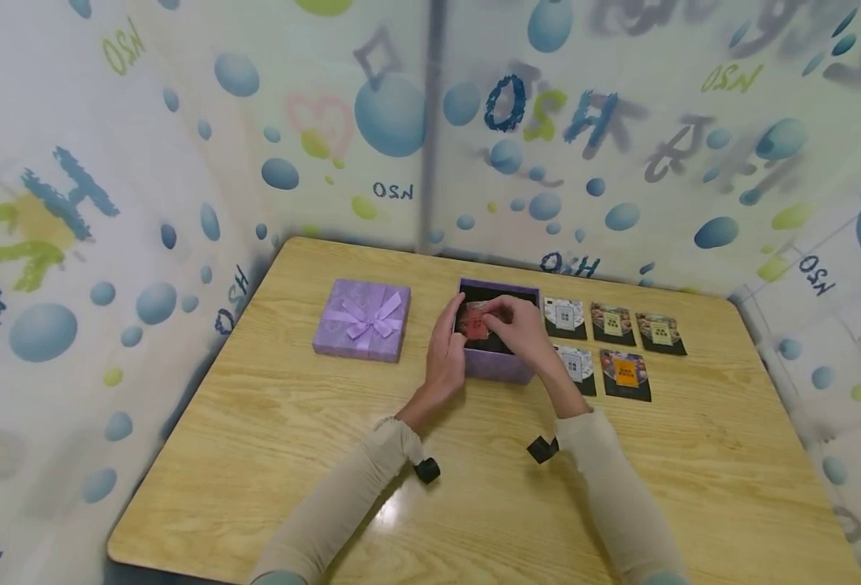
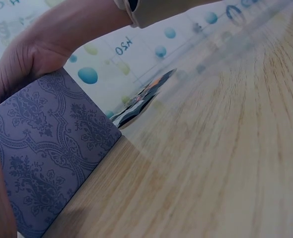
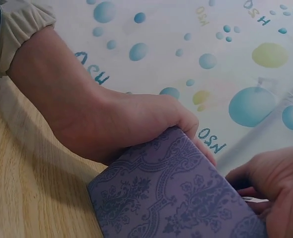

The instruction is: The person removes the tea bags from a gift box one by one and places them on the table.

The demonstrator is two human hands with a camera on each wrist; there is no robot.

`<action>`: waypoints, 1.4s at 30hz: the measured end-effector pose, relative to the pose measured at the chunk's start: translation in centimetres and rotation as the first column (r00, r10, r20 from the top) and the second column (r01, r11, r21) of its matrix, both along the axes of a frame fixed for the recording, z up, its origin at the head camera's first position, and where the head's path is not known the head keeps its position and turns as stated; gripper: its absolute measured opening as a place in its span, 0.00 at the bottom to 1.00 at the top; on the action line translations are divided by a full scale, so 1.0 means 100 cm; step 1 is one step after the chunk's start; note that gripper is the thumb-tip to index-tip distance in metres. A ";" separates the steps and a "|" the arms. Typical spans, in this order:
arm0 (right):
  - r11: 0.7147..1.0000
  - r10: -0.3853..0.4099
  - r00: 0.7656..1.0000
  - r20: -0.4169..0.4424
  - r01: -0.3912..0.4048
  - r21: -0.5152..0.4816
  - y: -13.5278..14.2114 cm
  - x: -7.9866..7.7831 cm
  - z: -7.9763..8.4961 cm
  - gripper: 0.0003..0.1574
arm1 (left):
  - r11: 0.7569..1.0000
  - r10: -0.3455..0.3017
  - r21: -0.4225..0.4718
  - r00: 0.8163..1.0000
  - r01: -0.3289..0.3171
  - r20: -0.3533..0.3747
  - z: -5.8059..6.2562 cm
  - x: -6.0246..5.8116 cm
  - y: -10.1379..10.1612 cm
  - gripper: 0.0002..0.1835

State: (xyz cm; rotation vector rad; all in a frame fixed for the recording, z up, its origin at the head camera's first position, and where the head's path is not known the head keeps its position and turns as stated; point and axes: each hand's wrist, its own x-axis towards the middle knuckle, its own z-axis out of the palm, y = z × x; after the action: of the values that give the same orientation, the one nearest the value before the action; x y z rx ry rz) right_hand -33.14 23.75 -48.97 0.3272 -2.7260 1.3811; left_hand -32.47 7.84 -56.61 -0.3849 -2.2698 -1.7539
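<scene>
An open purple box (image 1: 499,366) with a black interior stands on the table, its outer wall patterned with darker scrollwork in both wrist views. My left hand (image 1: 447,357) grips the box's left side, fingers along the outer wall and thumb over the rim. Inside the box's mouth is a small red packet (image 1: 476,322). My right hand (image 1: 521,325) reaches over the right rim and pinches this packet between thumb and fingers. In the right wrist view, my left hand (image 3: 131,119) lies over the box's edge, and the right fingers dip behind the wall.
The purple lid (image 1: 361,319) with a ribbon bow lies left of the box. Right of the box lie several flat packets in two rows, among them a white one (image 1: 565,318), a green-labelled one (image 1: 612,323) and an orange-labelled one (image 1: 625,374). Patterned walls border the wooden table (image 1: 716,471).
</scene>
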 end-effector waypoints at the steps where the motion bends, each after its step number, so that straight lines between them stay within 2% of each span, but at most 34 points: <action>1: 0.999 -0.016 1.000 -0.013 0.016 -0.045 0.001 0.001 0.000 0.09 | 1.000 0.002 -0.001 1.000 -0.002 0.003 0.000 0.000 0.000 0.40; 6: 0.978 -0.073 0.997 -0.022 0.067 -0.197 0.006 0.004 0.005 0.11 | 1.000 0.015 -0.005 1.000 -0.015 0.016 -0.001 -0.002 0.002 0.40; 13: 0.956 -0.102 0.995 -0.008 0.096 -0.278 0.026 0.011 0.015 0.16 | 1.000 0.005 0.011 1.000 -0.005 0.004 -0.002 -0.004 0.004 0.40; 21: 0.897 -0.149 0.988 0.039 0.151 -0.414 0.065 0.026 0.022 0.18 | 0.999 -0.009 0.039 1.000 0.010 -0.018 -0.003 -0.003 0.006 0.40; 27: 0.884 -0.135 0.990 0.039 0.139 -0.447 0.096 0.033 0.017 0.22 | 0.999 -0.004 0.044 1.000 0.005 -0.026 -0.003 0.000 0.003 0.40; 35: 0.865 -0.174 0.983 0.051 0.177 -0.468 0.131 0.042 0.017 0.24 | 1.000 -0.010 0.029 0.999 0.012 -0.050 -0.003 0.002 0.000 0.40; 39: 0.834 -0.193 0.980 0.047 0.190 -0.518 0.151 0.045 0.022 0.23 | 0.999 -0.015 0.038 0.998 0.017 -0.062 -0.004 0.002 0.001 0.39; 42: 0.790 -0.215 0.976 0.033 0.193 -0.582 0.170 0.048 0.028 0.23 | 0.999 -0.014 0.048 0.997 0.017 -0.072 -0.005 0.002 0.003 0.40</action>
State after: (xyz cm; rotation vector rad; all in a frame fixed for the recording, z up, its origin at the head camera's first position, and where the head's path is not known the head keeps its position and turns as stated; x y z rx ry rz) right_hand -28.37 40.72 -46.19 0.0071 -2.0707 2.0061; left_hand -32.32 8.15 -57.12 -0.4496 -2.1765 -1.7697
